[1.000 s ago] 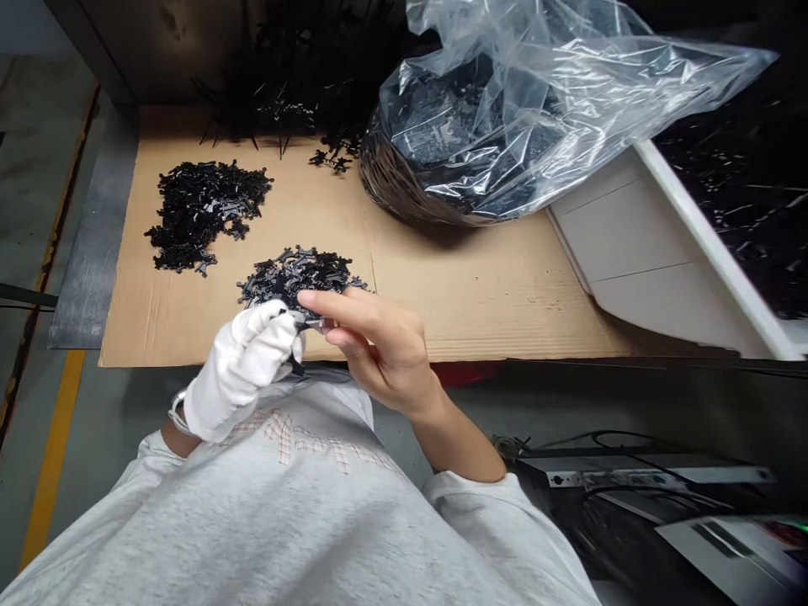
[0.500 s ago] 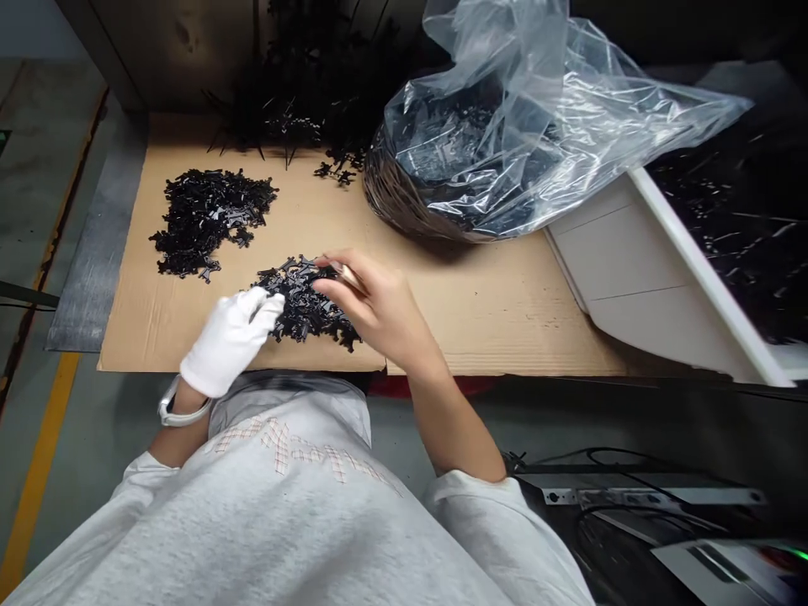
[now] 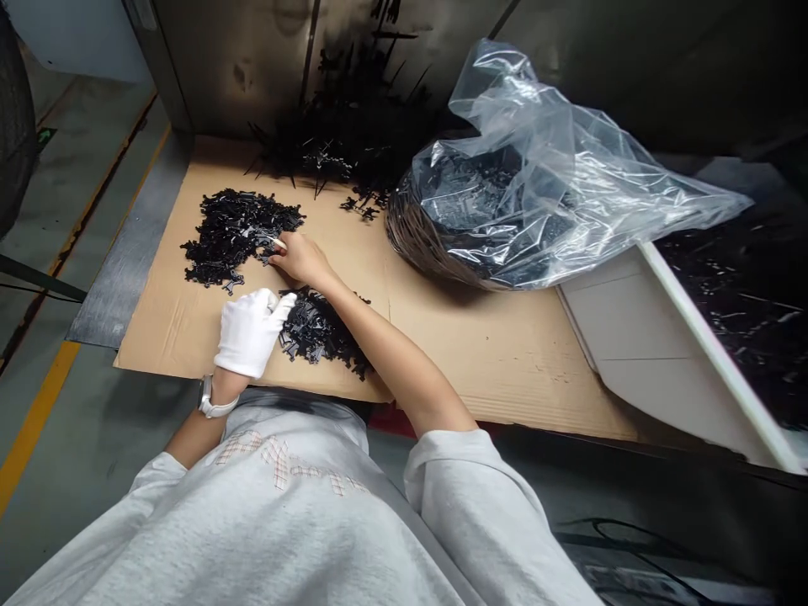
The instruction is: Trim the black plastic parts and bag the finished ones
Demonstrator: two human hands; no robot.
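Note:
Two heaps of small flat black plastic parts lie on the cardboard sheet: a far-left heap and a nearer heap. My left hand, in a white glove, is at the left edge of the nearer heap. Its fingers are curled closed, and anything inside them is hidden. My bare right hand reaches to the right edge of the far-left heap, fingers pinched together. Something small and whitish shows at its fingertips, too small to name.
A round container of black parts, lined with a clear plastic bag, stands behind. A tilted white tray is at the right. Black branching pieces lie at the back by the metal wall.
My right hand has moved from the nearer heap leftward and away from me to the far-left heap. My left hand stays beside the nearer heap, turned more upright. The camera view has shifted.

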